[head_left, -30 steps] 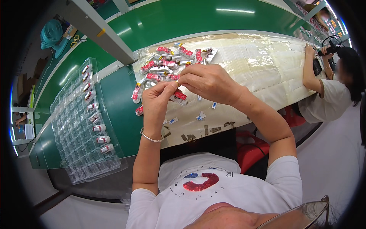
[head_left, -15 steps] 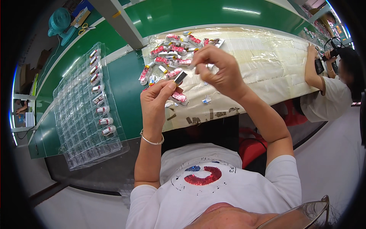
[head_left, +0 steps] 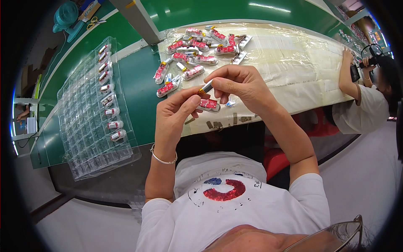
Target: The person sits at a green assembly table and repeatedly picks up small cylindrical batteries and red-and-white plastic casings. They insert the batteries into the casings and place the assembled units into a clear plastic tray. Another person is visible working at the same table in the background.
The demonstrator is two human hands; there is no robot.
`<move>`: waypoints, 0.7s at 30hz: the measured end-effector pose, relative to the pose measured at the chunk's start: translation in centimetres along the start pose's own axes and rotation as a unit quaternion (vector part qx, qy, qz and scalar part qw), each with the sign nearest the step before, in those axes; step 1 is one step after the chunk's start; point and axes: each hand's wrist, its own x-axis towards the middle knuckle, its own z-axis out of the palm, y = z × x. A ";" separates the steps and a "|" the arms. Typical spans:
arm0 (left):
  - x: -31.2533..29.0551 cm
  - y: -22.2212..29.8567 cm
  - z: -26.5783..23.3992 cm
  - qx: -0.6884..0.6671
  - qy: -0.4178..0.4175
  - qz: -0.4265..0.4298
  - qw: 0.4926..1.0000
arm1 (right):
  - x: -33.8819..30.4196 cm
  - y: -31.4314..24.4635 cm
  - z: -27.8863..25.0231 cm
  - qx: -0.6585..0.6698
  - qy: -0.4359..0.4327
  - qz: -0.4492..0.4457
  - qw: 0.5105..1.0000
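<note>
Between the fingertips of my left hand (head_left: 171, 110) is a small oval housing with a red circuit board (head_left: 209, 103) on its face. A small silver battery (head_left: 205, 87) with a yellow end stands off this housing. My right hand (head_left: 247, 89) pinches the battery's upper end between thumb and forefinger, close above the left fingertips. Just beyond the hands lies a loose pile of similar housings with red boards (head_left: 194, 72), several with batteries sticking out. How the held battery joins its housing is hidden by my fingers.
To the left lies a clear plastic compartment tray (head_left: 86, 130), with similar units along its right side. A plastic-covered cream mat (head_left: 294, 71) spreads over the green table. A metal post (head_left: 140, 21) rises behind the pile. A co-worker (head_left: 361, 96) sits at the right.
My right hand has come down and left, from apart in the air to pinching the battery. My left hand has shifted slightly right, and the red-board housing shows more clearly.
</note>
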 end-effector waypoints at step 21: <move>-0.9 -0.5 0.3 0.015 0.123 0.122 0.985 | -0.9 -1.6 3.0 -0.283 0.014 -0.198 0.939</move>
